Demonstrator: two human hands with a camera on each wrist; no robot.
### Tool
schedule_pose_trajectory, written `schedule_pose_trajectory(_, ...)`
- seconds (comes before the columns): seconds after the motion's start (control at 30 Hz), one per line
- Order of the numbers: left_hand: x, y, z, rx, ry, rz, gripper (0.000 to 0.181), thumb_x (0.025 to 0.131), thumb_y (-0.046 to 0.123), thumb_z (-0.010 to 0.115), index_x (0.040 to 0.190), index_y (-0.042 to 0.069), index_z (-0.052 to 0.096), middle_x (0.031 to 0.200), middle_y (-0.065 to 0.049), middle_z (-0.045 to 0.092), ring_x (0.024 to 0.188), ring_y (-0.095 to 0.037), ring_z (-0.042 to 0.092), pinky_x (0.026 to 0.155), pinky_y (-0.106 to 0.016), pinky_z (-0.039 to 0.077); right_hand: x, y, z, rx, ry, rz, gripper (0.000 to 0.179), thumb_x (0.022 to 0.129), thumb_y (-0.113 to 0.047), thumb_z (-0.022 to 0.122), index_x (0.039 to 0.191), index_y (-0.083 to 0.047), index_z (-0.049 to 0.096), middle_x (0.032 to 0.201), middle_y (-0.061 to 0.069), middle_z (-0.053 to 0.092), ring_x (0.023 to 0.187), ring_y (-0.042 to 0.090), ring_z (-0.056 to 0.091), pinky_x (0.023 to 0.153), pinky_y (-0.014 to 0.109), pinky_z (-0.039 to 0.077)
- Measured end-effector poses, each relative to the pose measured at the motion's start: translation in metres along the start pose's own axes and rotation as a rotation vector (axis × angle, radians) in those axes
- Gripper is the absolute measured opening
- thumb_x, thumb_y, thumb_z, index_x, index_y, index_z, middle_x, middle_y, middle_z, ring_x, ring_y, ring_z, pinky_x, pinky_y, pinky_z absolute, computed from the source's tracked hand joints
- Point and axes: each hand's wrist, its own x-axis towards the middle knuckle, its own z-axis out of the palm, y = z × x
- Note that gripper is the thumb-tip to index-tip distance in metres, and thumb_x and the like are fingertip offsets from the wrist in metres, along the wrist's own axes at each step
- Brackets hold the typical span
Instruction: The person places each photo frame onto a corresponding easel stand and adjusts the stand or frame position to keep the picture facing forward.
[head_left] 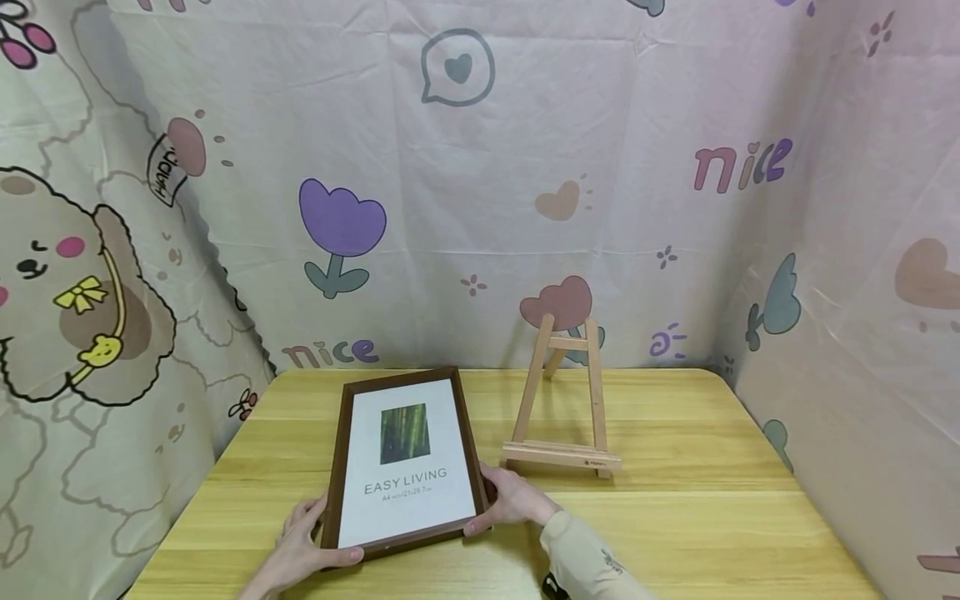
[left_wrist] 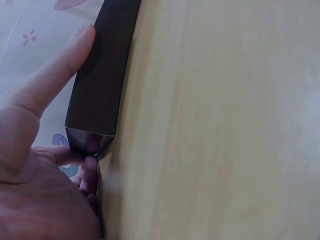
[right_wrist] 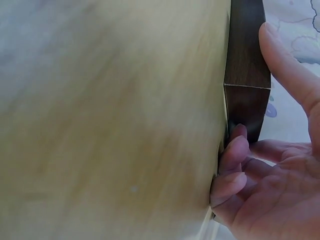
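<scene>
A dark brown picture frame [head_left: 339, 450] lies face up on the table, turned slightly, with a white insert [head_left: 405, 521] reading "EASY LIVING" around a small green picture. My left hand [head_left: 296, 550] grips its near left corner, the thumb along the near edge and the fingers at the left side. At the near right corner my right hand [head_left: 517, 498] holds it in the same way. Both wrist views show curled fingertips [right_wrist: 234, 152] low at the frame's corner, close to the tabletop; whether they reach underneath is hidden. A small wooden easel [head_left: 597, 392] stands to the right of the frame.
The light wood table [head_left: 690, 483] has its far edge against a hanging patterned cloth [head_left: 465, 208]. More of this cloth closes in the left and right sides. The easel's ledge [head_left: 562, 455] faces the near side, beyond my right hand.
</scene>
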Motion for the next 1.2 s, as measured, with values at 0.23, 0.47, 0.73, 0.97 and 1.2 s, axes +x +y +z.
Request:
schedule_pose_trajectory(0.23,-0.0020,-0.0001,-0.0006,-0.010,-0.001,-0.011,0.122,0.075,0.047,0.086,0.159,-0.002,0.013,0.152,-0.040,0.014,0.136,-0.065,0.021,0.098,-0.079,0.037,-0.0010,-0.0003,0.0002,0.012,0.018,-0.030,0.114,0.066,-0.034,0.095,0.156,-0.002,0.032,0.155,0.024,0.044,0.140,0.044,0.046,0.113,0.061,0.041)
schedule_pose_trajectory(0.47,-0.0030,-0.0007,-0.0004,-0.020,0.009,-0.002,0.122,0.075,0.045,0.086,0.160,-0.002,0.012,0.152,-0.039,0.016,0.135,-0.063,0.029,0.097,-0.076,0.042,-0.0008,-0.0006,-0.0008,0.015,0.026,-0.075,0.116,0.067,-0.033,0.094,0.157,-0.001,0.029,0.155,0.025,0.043,0.139,0.044,0.048,0.113,0.060,0.042)
schedule_pose_trajectory(0.73,-0.0042,0.0003,0.0000,-0.040,0.012,-0.001,0.121,0.076,0.043,0.086,0.160,-0.002,0.011,0.153,-0.043,0.011,0.136,-0.068,0.023,0.099,-0.077,0.039,-0.0013,-0.0011,-0.0005,0.010,0.040,-0.078,0.117,0.066,-0.034,0.094,0.158,-0.003,0.028,0.155,0.024,0.044,0.138,0.044,0.048,0.114,0.060,0.041)
schedule_pose_trajectory(0.97,-0.0050,0.0002,0.0013,-0.081,0.019,0.037,0.120,0.078,0.035,0.086,0.160,-0.001,0.007,0.159,-0.042,0.008,0.144,-0.066,0.012,0.106,-0.080,0.031,-0.0002,0.0013,0.0012,0.019,0.051,-0.105,0.118,0.066,-0.031,0.094,0.159,-0.007,0.027,0.150,0.025,0.050,0.134,0.043,0.052,0.113,0.060,0.042)
schedule_pose_trajectory(1.2,-0.0042,-0.0012,0.0018,-0.130,0.017,0.057,0.121,0.078,0.031,0.087,0.161,-0.001,0.005,0.163,-0.036,0.010,0.148,-0.060,0.008,0.111,-0.078,0.025,0.0003,0.0016,0.0007,0.006,0.061,-0.166,0.119,0.066,-0.030,0.094,0.160,-0.009,0.025,0.136,0.022,0.063,0.116,0.034,0.064,0.106,0.054,0.050)
